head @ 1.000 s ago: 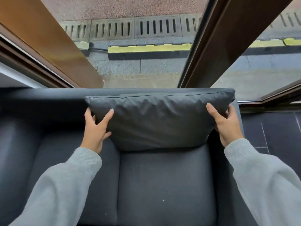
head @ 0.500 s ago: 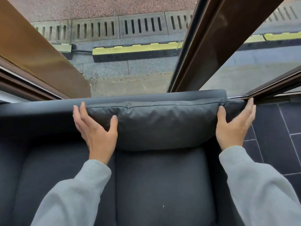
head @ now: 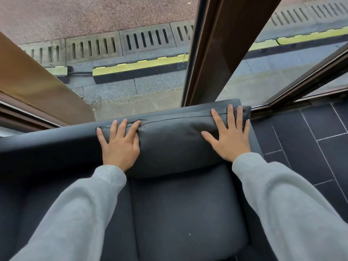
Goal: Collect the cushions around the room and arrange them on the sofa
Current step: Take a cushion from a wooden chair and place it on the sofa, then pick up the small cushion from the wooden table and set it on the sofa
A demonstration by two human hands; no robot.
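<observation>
A dark grey cushion (head: pixel 173 142) stands upright on the right seat of the dark grey sofa (head: pixel 188 213), leaning against the backrest. My left hand (head: pixel 120 144) lies flat on the cushion's left front face, fingers spread up to its top seam. My right hand (head: pixel 228 136) lies flat on the cushion's right front face, fingers reaching the top edge near the right corner. Neither hand grips the cushion; both press on it with open palms. Grey sleeves cover both arms.
Behind the sofa back is a large window with a brown frame post (head: pixel 216 53); outside are pavement and drain grates (head: pixel 146 38). Dark floor tiles (head: pixel 305 140) lie to the sofa's right. The left seat (head: pixel 28 194) holds no cushion.
Both hands have let go of the cushion's sides and moved onto its front face, palms flat. The cushion now sits further back against the backrest. The view has shifted closer.
</observation>
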